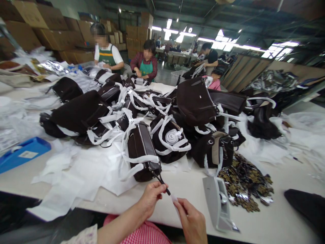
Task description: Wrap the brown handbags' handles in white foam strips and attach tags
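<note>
Tableside, left hand (151,200) gripping strap (160,180), seemingly black

1. We have the bench (256,227) before us, with our left hand (152,200) and right hand (190,217) at its near edge.
2. A strap (160,181) runs from the nearest handbag (142,152) to our left hand.
3. More handbags lie heaped beyond, on loose sheets (78,176).
4. To the right stands a tape dispenser (218,203), beside a heap of glossy scraps (243,183).
5. Co-workers (146,61) stand at the far side; cardboard boxes (50,37) are stacked far left.
</note>
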### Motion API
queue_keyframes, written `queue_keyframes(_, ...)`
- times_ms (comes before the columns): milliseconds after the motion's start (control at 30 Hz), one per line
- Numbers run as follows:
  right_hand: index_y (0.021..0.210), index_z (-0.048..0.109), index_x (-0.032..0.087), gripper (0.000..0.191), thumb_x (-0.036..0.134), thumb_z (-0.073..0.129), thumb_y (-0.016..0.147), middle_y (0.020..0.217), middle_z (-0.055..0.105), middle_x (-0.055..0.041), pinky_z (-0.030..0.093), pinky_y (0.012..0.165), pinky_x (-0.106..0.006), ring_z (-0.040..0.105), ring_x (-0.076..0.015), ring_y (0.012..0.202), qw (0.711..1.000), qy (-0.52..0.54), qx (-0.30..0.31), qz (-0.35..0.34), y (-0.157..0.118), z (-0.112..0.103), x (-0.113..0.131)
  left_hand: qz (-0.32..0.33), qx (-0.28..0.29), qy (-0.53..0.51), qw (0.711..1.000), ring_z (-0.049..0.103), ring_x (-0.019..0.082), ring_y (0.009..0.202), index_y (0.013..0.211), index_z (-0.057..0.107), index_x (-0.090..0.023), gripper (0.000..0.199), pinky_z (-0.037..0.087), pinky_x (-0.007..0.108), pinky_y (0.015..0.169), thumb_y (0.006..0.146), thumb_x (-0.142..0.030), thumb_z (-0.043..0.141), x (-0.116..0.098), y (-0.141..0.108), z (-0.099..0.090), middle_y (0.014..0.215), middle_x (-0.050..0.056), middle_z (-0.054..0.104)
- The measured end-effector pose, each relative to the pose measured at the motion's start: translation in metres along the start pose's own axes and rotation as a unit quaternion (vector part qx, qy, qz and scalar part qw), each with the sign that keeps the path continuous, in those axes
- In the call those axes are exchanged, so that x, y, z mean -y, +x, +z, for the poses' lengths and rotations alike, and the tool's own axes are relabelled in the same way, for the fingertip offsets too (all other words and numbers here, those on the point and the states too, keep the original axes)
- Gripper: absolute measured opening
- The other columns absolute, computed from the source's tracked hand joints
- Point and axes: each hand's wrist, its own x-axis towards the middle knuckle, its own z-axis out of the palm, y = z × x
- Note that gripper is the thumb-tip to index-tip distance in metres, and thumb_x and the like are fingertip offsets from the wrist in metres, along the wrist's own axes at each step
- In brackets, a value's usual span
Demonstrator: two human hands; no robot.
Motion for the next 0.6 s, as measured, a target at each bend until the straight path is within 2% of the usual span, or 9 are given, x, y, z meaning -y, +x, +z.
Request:
queue_keyframes(200, 0.094, 0.072, 0.026, 0.036, 0.052, 0.047, 0.088, 0.087, 0.076, -0.0009, 0.050, 0.067, -0.018, 0.069, -0.0170, 0.074, 0.995, 0.068, 0.078, 0.016, 0.002, -0.003, 0.000, -0.001, 0.004, -0.004, 1.000, 0.044, 0.010, 0.061, 0.061, 0.065, -0.014, 0.037, 0.028, 0.025, 0.059, 0.047, -0.042, 0.086, 0.000, 0.001, -0.002, 0.064, 0.001, 0.059)
queue_keyframes(333, 0.101, 0.073, 0.026, 0.035, 0.050, 0.052, 0.086, 0.095, 0.076, -0.0013, 0.051, 0.076, -0.018, 0.069, -0.0188, 0.086, 0.982, 0.130, 0.130, 0.031, 0.004, -0.007, -0.004, -0.006, 0.008, -0.010, 1.000, 0.045, 0.010, 0.061, 0.062, 0.066, -0.013, 0.037, 0.026, 0.025, 0.058, 0.047, -0.040, 0.086, 0.000, 0.000, -0.003, 0.064, 0.002, 0.059)
queue_keyframes(467, 0.102, 0.073, 0.024, 0.038, 0.052, 0.053, 0.084, 0.099, 0.075, -0.0040, 0.051, 0.084, -0.025, 0.066, -0.0236, 0.094, 0.966, 0.188, 0.161, 0.068, 0.007, -0.010, -0.005, -0.002, 0.019, -0.017, 1.000, 0.046, 0.010, 0.062, 0.061, 0.065, -0.013, 0.034, 0.025, 0.025, 0.058, 0.050, -0.038, 0.085, -0.002, 0.000, -0.004, 0.065, 0.002, 0.060)
queue_keyframes(600, 0.098, 0.074, 0.020, 0.043, 0.055, 0.053, 0.083, 0.086, 0.075, -0.0069, 0.050, 0.081, -0.034, 0.066, -0.0261, 0.085, 0.940, 0.254, 0.207, 0.099, 0.012, -0.009, -0.001, 0.000, 0.028, -0.012, 1.000, 0.046, 0.010, 0.062, 0.061, 0.065, -0.013, 0.034, 0.026, 0.025, 0.058, 0.050, -0.038, 0.085, -0.003, -0.001, -0.004, 0.068, 0.003, 0.062)
